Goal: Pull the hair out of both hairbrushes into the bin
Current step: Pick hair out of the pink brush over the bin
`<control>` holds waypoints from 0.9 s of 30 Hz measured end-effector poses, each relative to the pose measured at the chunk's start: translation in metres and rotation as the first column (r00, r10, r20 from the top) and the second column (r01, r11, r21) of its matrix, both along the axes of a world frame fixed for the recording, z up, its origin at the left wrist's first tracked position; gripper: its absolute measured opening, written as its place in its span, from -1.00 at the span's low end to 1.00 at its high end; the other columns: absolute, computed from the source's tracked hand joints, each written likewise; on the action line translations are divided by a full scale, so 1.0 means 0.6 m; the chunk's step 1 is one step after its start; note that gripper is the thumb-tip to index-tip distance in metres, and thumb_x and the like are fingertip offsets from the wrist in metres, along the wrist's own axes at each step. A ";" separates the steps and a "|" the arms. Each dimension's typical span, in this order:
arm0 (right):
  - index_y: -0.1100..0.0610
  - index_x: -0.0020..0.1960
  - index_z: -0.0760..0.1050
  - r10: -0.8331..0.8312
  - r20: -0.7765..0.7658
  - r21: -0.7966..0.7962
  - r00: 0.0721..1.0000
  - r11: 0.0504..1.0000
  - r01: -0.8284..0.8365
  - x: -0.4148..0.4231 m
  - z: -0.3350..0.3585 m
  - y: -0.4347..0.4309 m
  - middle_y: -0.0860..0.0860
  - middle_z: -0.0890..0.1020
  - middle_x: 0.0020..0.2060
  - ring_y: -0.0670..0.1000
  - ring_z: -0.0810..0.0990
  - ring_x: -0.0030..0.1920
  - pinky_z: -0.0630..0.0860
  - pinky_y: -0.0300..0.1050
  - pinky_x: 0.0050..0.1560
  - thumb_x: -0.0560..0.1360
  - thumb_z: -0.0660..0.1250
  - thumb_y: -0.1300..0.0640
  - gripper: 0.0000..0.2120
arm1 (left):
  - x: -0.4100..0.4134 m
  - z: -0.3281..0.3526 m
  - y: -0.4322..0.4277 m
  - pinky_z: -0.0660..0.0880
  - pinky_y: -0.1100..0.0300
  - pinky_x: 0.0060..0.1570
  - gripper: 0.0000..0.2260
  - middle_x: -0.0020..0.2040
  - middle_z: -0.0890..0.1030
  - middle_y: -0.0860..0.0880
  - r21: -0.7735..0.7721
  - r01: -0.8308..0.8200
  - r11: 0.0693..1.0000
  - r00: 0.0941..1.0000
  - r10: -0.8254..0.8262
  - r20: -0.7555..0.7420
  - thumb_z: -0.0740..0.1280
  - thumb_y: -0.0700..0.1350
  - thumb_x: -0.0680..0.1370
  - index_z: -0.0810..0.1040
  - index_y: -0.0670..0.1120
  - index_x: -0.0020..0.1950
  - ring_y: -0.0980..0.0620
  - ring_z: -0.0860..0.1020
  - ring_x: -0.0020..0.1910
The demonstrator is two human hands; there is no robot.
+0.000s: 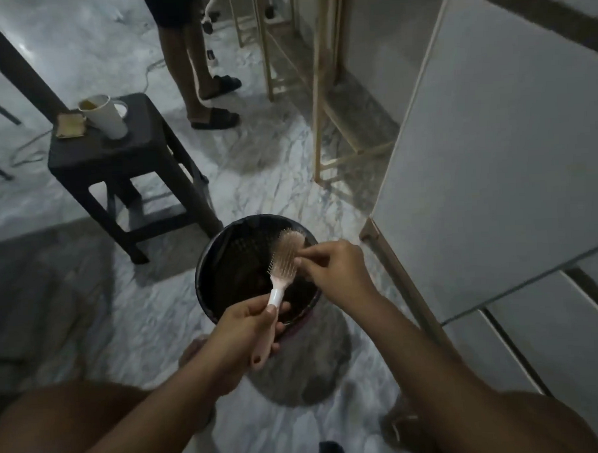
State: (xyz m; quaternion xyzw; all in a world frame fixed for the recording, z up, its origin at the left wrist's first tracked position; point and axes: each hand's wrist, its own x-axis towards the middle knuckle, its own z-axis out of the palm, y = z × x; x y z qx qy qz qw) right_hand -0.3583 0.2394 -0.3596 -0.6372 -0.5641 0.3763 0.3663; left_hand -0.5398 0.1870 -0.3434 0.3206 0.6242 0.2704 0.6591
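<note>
- A pale pink hairbrush (282,263) is held over the open mouth of a round black bin (224,264), head tilted up and away from the person, bristle side facing up.
- The brush has a narrow oval head with rows of light, widely spaced pins, and a white-and-pink handle (275,297) that widens toward the end.
- A thin mat of light brownish hair (291,239) clouds the far end of the head; the pins nearer the handle look barer.
- The left hand (247,331) is wrapped round the lower handle, fingers curled under it and thumb along the top; a dark-painted nail shows at the butt end.
- The right hand (340,269) reaches in from the right, its fingertips (304,258) drawn together in a pinch at the edge of the brush head, on the hair there.
- The bin stands on a grey-veined marble floor (271,179), lined with a dark bag; its contents are too dark to make out.
- To the left is a black plastic stool (143,137) carrying a white cup (106,115), a small dish (122,109) behind it and a flat tan item (70,126).
- Beyond, another person's bare legs (195,76) stand in black slides (216,118).
- A white fridge (493,149) fills the right side, with a light wooden rack (323,105) beside it.
</note>
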 end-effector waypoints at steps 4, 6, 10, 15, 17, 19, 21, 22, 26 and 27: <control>0.14 -0.01 0.73 0.106 0.030 -0.023 0.994 0.994 -0.105 -0.060 -0.078 0.040 0.00 0.76 -0.21 -0.15 0.69 -0.26 0.66 -0.21 -0.07 0.48 0.50 0.16 -0.89 | -0.049 -0.081 0.030 0.38 0.19 -0.46 -0.79 -0.18 0.60 -0.02 -0.031 -0.069 0.997 0.996 0.067 -0.051 0.24 -0.07 0.65 0.64 -0.09 0.15 0.07 0.48 -0.32; 0.17 -0.02 0.73 0.127 0.012 -0.046 0.992 0.991 -0.126 -0.086 -0.108 0.061 0.02 0.74 -0.26 -0.11 0.70 -0.31 0.66 -0.23 -0.14 0.49 0.49 0.19 -0.91 | -0.069 -0.118 0.043 0.33 0.21 -0.50 -0.80 -0.16 0.59 -0.01 -0.035 -0.116 0.993 0.991 0.114 -0.066 0.24 -0.12 0.66 0.63 -0.08 0.17 0.12 0.45 -0.37; 0.21 -0.02 0.71 0.073 -0.093 -0.106 0.993 0.991 -0.082 -0.117 -0.143 0.095 0.05 0.73 -0.27 -0.05 0.72 -0.29 0.70 -0.12 -0.13 0.51 0.46 0.24 -0.92 | -0.101 -0.165 0.070 0.28 0.22 -0.49 -0.79 -0.10 0.59 -0.04 -0.051 -0.164 0.985 0.983 0.159 -0.086 0.22 -0.16 0.66 0.61 -0.05 0.20 0.09 0.40 -0.36; 0.17 -0.05 0.71 0.068 -0.134 -0.053 0.989 0.996 -0.076 -0.139 -0.125 0.108 0.02 0.73 -0.27 -0.08 0.72 -0.28 0.71 -0.06 -0.13 0.51 0.46 0.26 -0.94 | -0.120 -0.191 0.101 0.27 0.22 -0.50 -0.81 -0.09 0.58 -0.06 -0.102 -0.228 0.968 0.973 0.223 -0.060 0.22 -0.17 0.66 0.59 -0.06 0.19 0.09 0.41 -0.38; 0.12 -0.06 0.69 0.060 -0.175 0.036 0.983 0.998 -0.055 -0.142 -0.094 0.120 0.01 0.73 -0.27 -0.04 0.73 -0.28 0.71 -0.07 -0.14 0.51 0.45 0.29 -0.91 | -0.122 -0.193 0.114 0.29 0.21 -0.49 -0.81 -0.11 0.58 -0.05 -0.131 -0.260 0.957 0.965 0.258 -0.038 0.23 -0.14 0.66 0.61 -0.07 0.18 0.09 0.43 -0.38; 0.11 -0.05 0.67 0.054 -0.206 0.131 0.977 0.991 -0.028 -0.145 -0.056 0.135 0.00 0.72 -0.27 -0.02 0.73 -0.28 0.70 -0.09 -0.15 0.52 0.45 0.29 -0.89 | -0.120 -0.188 0.126 0.32 0.22 -0.50 -0.82 -0.13 0.57 -0.05 -0.159 -0.300 0.940 0.953 0.301 -0.019 0.23 -0.12 0.66 0.60 -0.08 0.17 0.10 0.43 -0.38; 0.17 -0.04 0.64 0.023 -0.232 0.212 0.972 0.977 0.028 -0.148 -0.023 0.149 0.03 0.69 -0.28 -0.02 0.70 -0.29 0.66 -0.17 -0.20 0.54 0.42 0.27 -0.96 | -0.119 -0.180 0.138 0.33 0.24 -0.51 -0.81 -0.15 0.54 -0.06 -0.207 -0.360 0.910 0.928 0.371 0.018 0.21 -0.12 0.67 0.59 -0.12 0.15 0.10 0.43 -0.36; 0.19 -0.05 0.61 -0.008 -0.230 0.252 0.973 0.965 0.067 -0.146 -0.013 0.157 0.05 0.66 -0.28 -0.02 0.68 -0.30 0.63 -0.22 -0.23 0.57 0.40 0.25 -0.97 | -0.120 -0.177 0.144 0.33 0.25 -0.51 -0.80 -0.16 0.53 -0.07 -0.225 -0.387 0.894 0.915 0.403 0.027 0.21 -0.12 0.67 0.59 -0.14 0.14 0.10 0.43 -0.36; 0.14 -0.02 0.54 -0.012 0.145 0.143 0.989 0.990 -0.009 -0.128 -0.054 0.181 0.02 0.63 -0.20 0.03 0.63 -0.17 0.58 -0.04 -0.11 0.61 0.30 0.14 -0.91 | -0.125 -0.170 0.155 0.36 0.23 -0.50 -0.80 -0.12 0.55 -0.06 -0.159 -0.426 0.891 0.899 0.437 0.039 0.21 -0.12 0.66 0.60 -0.13 0.16 0.10 0.45 -0.34; 0.12 0.02 0.55 0.056 0.270 0.018 0.961 0.998 -0.063 -0.123 -0.075 0.182 0.03 0.65 -0.16 0.04 0.64 -0.11 0.58 -0.03 -0.04 0.60 0.29 0.14 -0.91 | -0.123 -0.165 0.157 0.36 0.23 -0.50 -0.80 -0.11 0.56 -0.05 -0.130 -0.418 0.899 0.903 0.427 0.048 0.22 -0.13 0.66 0.59 -0.12 0.17 0.11 0.45 -0.35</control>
